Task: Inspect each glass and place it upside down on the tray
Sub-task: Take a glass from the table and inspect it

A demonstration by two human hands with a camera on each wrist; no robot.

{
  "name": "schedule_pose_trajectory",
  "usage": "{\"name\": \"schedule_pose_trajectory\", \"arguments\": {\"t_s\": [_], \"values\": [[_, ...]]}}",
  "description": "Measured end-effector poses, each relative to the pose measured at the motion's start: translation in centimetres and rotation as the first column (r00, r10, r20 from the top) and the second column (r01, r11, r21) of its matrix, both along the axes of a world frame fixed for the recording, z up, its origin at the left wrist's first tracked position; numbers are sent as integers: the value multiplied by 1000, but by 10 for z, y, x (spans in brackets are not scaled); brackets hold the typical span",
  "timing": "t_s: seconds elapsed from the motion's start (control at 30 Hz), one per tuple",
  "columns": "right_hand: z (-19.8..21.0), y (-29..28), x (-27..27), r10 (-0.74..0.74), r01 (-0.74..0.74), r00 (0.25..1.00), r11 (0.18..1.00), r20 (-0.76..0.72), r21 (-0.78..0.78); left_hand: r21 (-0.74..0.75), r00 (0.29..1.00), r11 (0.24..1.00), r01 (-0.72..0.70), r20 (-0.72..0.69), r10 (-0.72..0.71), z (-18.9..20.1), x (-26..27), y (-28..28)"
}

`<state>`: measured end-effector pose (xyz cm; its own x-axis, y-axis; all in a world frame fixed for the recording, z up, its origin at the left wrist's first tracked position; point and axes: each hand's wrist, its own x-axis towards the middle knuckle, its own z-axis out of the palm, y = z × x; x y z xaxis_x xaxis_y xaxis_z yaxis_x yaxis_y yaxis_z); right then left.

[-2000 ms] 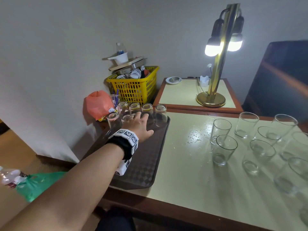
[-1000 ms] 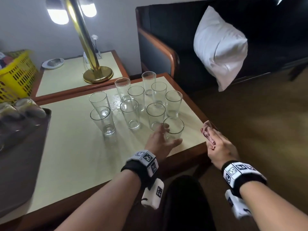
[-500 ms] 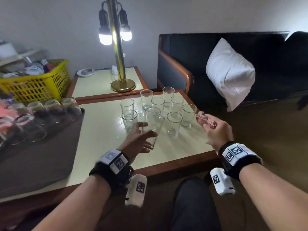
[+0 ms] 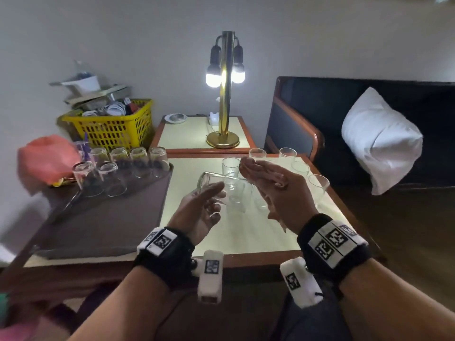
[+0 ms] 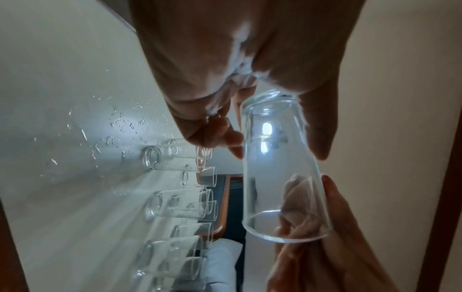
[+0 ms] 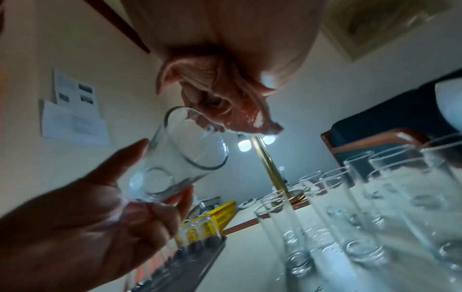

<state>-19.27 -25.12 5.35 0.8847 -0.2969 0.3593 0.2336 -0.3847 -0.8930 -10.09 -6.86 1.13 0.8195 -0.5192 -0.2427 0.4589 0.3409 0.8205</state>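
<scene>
**A:** One glass (image 4: pixel 225 187) was up in the air over the table (image 4: pixel 192 230), lying sideways. Left hand (image 4: pixel 200 210) had fingers curled round its base, and right hand (image 4: pixel 275 190) was pinching a pinkish cloth (image 6: pixel 225 106) at the rim.

**B:** Progress? Six looked flipped on the tray (image 4: pixel 103 217). Several upright glasses (image 4: pixel 317 187) were left, so I'd guess under half done.
</scene>
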Motion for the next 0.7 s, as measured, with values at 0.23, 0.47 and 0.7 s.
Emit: {"name": "schedule_pose_trajectory", "arguments": {"t_s": [0.23, 0.47, 0.7], "values": [[-9, 43, -6, 79, -74, 996, 990, 34, -119, 51, 998, 997, -64, -3, 64, 10, -10, 0], [-34, 73, -3, -23, 24, 1000, 997, 18, -67, 166, 983, 976, -143, 139, 120, 6, -20, -2], [-10, 78, -5, -55, 52, 998, 982, 15, 184, 139, 954, 982, -126, 290, 82, 8, -20, 4]]}}
